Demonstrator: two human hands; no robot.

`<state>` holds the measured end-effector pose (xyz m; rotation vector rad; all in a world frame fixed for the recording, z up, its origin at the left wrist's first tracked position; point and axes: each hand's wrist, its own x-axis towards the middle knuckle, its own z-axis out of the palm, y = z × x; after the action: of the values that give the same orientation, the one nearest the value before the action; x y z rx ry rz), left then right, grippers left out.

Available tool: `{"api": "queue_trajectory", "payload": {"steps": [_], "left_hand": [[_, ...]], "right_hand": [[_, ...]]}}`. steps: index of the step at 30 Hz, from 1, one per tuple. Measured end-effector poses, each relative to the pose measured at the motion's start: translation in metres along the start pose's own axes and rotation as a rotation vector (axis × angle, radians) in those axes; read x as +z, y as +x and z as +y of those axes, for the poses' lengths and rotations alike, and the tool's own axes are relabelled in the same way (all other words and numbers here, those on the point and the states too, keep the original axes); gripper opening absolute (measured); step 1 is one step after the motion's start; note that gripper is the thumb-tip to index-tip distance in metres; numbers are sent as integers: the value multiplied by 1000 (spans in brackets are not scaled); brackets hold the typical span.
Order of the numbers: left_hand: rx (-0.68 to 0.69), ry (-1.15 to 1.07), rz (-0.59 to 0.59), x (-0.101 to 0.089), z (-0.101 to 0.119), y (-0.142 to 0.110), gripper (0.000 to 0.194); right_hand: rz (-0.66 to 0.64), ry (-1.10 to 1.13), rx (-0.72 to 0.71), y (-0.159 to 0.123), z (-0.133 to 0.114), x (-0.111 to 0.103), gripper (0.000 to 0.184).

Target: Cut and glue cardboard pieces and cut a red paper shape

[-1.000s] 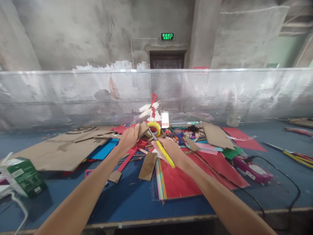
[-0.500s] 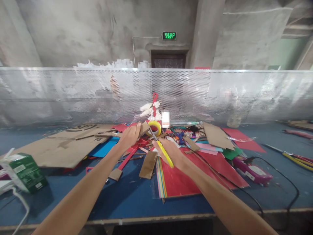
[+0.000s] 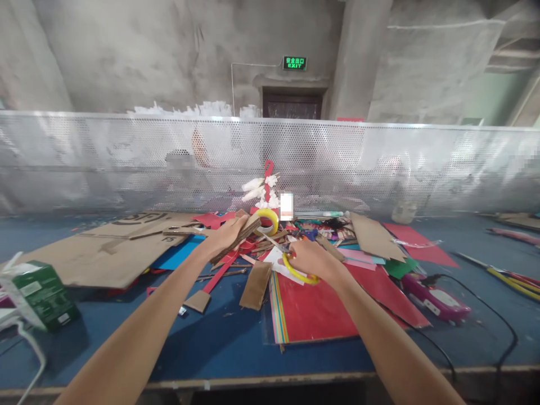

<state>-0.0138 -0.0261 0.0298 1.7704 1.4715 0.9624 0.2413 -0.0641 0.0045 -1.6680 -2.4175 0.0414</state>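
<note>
My left hand (image 3: 223,236) grips a piece of brown corrugated cardboard (image 3: 237,239), held tilted on edge above the craft pile. My right hand (image 3: 314,260) is closed round the yellow handles of a pair of scissors (image 3: 295,270), whose blades point left toward the cardboard. A yellow tape roll (image 3: 266,221) lies just behind the cardboard. Red paper sheets (image 3: 320,306) lie under my right wrist.
A large flat cardboard sheet (image 3: 105,253) lies at the left on the blue table (image 3: 219,337). A green box (image 3: 44,295) stands at the near left. A pink glue gun (image 3: 436,298) with a black cable lies at the right. A perforated metal screen (image 3: 379,163) closes the back.
My right hand has turned the scissors from pointing up at the cardboard to lying lower and flatter. The cardboard in my left hand has tipped onto its edge.
</note>
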Motion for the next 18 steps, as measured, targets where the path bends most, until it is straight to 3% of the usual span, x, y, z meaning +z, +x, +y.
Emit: {"api": "queue_trajectory", "payload": {"steps": [4,6,9,12,18], "left_hand": [[-106,-152,-129,7,8,-5,57],[-161,-215,-165,12,11,-6,57],[-182,-234,-184,24,15,-10,57],[-123,-231,-237,38,16,-14,57],[-69,-273,-250,52,11,-15,62]], "right_hand": [[-137,-9,-17,-5,4,-4,35],[-10,132,-43,-4,2,-7,37],[265,624,-173,3,-7,-5,42],[331,1124,-263,13,-19,7,52],[444,1477,-241,25,-32,32,50]]}}
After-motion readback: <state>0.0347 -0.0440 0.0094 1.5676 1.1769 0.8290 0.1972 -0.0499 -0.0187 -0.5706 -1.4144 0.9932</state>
